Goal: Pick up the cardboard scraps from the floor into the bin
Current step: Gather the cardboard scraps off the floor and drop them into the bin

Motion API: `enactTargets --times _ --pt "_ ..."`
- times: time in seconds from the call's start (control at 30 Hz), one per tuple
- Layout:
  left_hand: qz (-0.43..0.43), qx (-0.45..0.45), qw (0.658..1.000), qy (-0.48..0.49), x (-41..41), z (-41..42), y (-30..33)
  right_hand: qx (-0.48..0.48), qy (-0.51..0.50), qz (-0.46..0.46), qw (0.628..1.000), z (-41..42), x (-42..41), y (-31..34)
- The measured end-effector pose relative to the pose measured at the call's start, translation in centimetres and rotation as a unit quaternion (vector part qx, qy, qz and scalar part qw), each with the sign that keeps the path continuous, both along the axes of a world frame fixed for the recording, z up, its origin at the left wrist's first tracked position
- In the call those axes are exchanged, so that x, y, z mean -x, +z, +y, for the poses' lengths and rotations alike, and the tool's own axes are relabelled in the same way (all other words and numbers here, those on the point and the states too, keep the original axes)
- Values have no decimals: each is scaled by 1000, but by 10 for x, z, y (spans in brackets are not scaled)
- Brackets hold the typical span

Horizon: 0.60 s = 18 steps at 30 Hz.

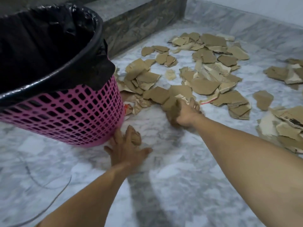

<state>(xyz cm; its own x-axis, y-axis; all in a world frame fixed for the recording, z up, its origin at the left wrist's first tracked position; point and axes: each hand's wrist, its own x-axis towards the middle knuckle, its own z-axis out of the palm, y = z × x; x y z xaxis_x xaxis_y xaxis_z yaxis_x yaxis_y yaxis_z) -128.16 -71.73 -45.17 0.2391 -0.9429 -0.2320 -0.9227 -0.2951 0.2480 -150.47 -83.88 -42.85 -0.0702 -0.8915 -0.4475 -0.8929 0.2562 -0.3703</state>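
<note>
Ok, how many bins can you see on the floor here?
1: the pink mesh bin with a black liner stands at the left, beside the left hand. Cardboard scraps lie to its right. None appears hidden.

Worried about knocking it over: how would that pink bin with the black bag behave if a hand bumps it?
The bin would probably slide or tip easily: its mesh plastic wall looks light, and the black bag looks empty. The polished marble floor likely gives little grip. The left hand sits right at its base.
</note>
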Motion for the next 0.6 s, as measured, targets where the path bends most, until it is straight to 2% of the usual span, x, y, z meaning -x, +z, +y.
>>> enactTargets --times 0.07,0.17,0.33,0.47,0.6 --pt "-18 -49 999 -16 0 4 -7 -22 26 32 999 -4 -5 -1" --pt "-6 -20 1000 -15 3 2 -6 -5 40 86 995 -7 -12 -1" --pt "88 20 995 -34 10 -5 -3 46 24 40 998 -8 -9 -3" --pt "-17 31 997 -73 9 -9 1 48 -10 17 999 -3 -10 -6" --pt "37 3 999 -1 13 -21 8 58 -43 -13 997 -1 -10 -7"
